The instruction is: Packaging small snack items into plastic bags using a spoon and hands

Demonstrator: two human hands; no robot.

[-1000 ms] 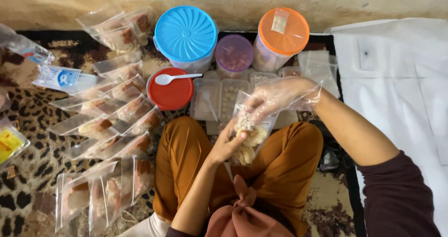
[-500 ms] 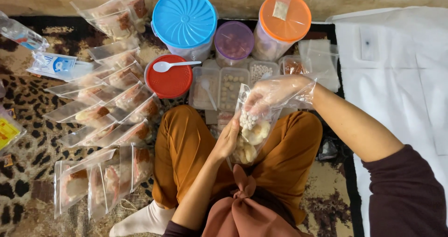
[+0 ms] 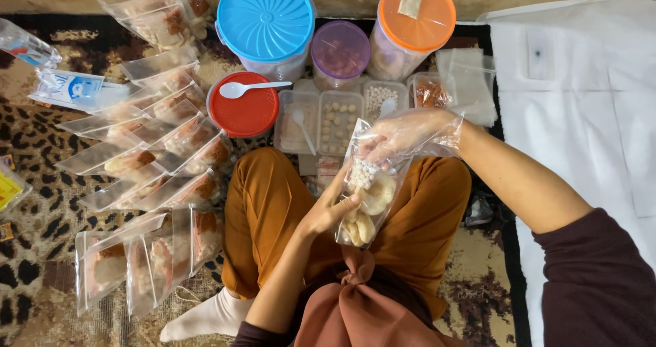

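Observation:
My left hand (image 3: pixel 330 209) holds a clear plastic bag (image 3: pixel 367 186) upright over my lap; round crackers and small pale pieces lie inside it. My right hand (image 3: pixel 404 132), covered by a thin transparent glove, has its fingers at the bag's open top, pinched around small pale pieces. Just beyond the bag sit clear compartment trays (image 3: pixel 339 120) with pale balls, white pellets and reddish bits.
Several filled clear bags (image 3: pixel 158 145) lie in rows on the leopard-print rug at left. A red-lidded tub with a white spoon (image 3: pixel 244 108), a blue-lidded jar (image 3: pixel 266 23), a purple-lidded one (image 3: pixel 339 51) and an orange-lidded one (image 3: pixel 410 23) stand ahead. White cloth (image 3: pixel 588 114) lies right.
The gloved right hand has dropped from above the bag to its mouth, and the bag has filled a little with small pale pieces. The view has shifted slightly.

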